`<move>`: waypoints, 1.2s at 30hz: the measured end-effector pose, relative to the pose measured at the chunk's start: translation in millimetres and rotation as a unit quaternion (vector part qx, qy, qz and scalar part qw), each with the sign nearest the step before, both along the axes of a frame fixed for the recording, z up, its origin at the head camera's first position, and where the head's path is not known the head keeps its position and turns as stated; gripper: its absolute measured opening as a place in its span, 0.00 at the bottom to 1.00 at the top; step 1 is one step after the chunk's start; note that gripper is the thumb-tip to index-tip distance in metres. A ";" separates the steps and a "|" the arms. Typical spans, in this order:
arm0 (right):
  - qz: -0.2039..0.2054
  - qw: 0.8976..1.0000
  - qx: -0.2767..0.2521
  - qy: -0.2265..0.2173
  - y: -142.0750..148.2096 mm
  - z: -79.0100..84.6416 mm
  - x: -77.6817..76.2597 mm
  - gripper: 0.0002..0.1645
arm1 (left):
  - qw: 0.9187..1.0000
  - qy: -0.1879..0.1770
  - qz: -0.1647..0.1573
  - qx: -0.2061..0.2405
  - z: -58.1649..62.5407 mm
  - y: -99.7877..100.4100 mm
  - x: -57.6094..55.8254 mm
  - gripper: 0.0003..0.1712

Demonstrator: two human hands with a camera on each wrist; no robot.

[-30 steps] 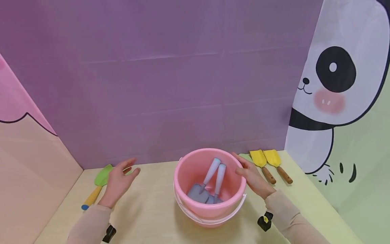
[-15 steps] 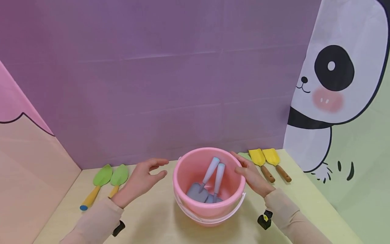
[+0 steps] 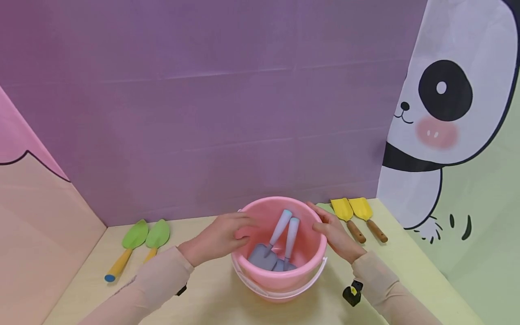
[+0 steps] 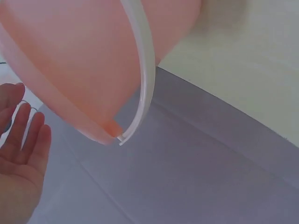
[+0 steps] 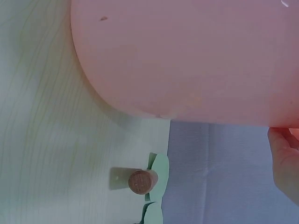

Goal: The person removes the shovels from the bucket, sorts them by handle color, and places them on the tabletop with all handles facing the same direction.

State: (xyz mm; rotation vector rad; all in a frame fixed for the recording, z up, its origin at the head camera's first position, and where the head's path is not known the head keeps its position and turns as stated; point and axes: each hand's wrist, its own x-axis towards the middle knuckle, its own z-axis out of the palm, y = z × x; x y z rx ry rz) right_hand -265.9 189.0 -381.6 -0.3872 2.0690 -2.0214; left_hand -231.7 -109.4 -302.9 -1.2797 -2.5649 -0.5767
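Observation:
A pink bucket (image 3: 280,284) with a pale handle (image 3: 260,289) stands upright on the table, its mouth facing me. Two toy shovels with grey blades and white handles, one with its blade (image 3: 263,257) further left, lean inside. My right hand (image 3: 337,237) holds the bucket's right rim, thumb inside and fingers outside. Over the left rim reaches my left hand (image 3: 221,237), fingers spread loosely and holding nothing. In the left wrist view the left hand (image 4: 21,172) is apart from the rim, beside the bucket wall (image 4: 93,51). Its fingertips blur slightly in the head view.
Two trowels with green blades (image 3: 135,234) and yellow handles lie on the table at the left. Two yellow shovels (image 3: 361,210) with wooden handles lie at the back right, near a pale green piece (image 3: 326,207). A purple backdrop (image 3: 203,113) rises behind.
My left hand has moved right, from above the green trowels to over the bucket's left rim, uncovering the second green trowel. The right hand stays on the rim.

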 end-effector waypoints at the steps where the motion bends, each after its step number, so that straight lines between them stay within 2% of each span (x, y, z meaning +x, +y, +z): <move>1: 0.001 1.000 0.000 0.000 0.0 -0.1 -0.2 0.40 | 1.000 0.012 -0.010 -0.013 0.2 2.8 -2.2 0.17; 5: 0.002 1.000 0.001 0.004 0.3 0.0 0.5 0.39 | 0.995 0.063 -0.050 -0.064 -1.3 14.4 -13.3 0.14; 10: 0.000 1.000 0.002 0.005 1.1 -0.1 1.4 0.40 | 0.982 0.115 -0.088 -0.124 -6.1 29.7 -29.5 0.06; 16: -0.008 1.000 0.001 -0.005 1.5 -0.4 0.6 0.40 | 0.975 0.124 -0.121 -0.137 -14.2 47.0 -51.0 0.06; 21: -0.012 1.000 0.003 -0.007 0.1 0.7 -0.5 0.40 | 0.971 0.149 -0.121 -0.144 -16.0 56.4 -64.1 0.11; 25: -0.013 1.000 0.004 -0.004 -1.6 1.3 -1.4 0.40 | 0.972 0.134 -0.102 -0.163 -15.9 60.1 -71.2 0.15; 29: -0.012 1.000 -0.001 -0.002 -2.8 0.4 -1.4 0.39 | 0.977 0.097 -0.083 -0.172 -19.6 62.9 -77.0 0.20; 34: -0.010 1.000 -0.002 0.002 -2.4 -0.6 0.2 0.40 | 0.978 0.038 -0.095 -0.179 -27.0 67.1 -79.5 0.26; 36: -0.011 1.000 -0.002 0.004 -2.1 -0.3 0.8 0.40 | 0.978 0.027 -0.103 -0.179 -29.0 68.3 -79.4 0.27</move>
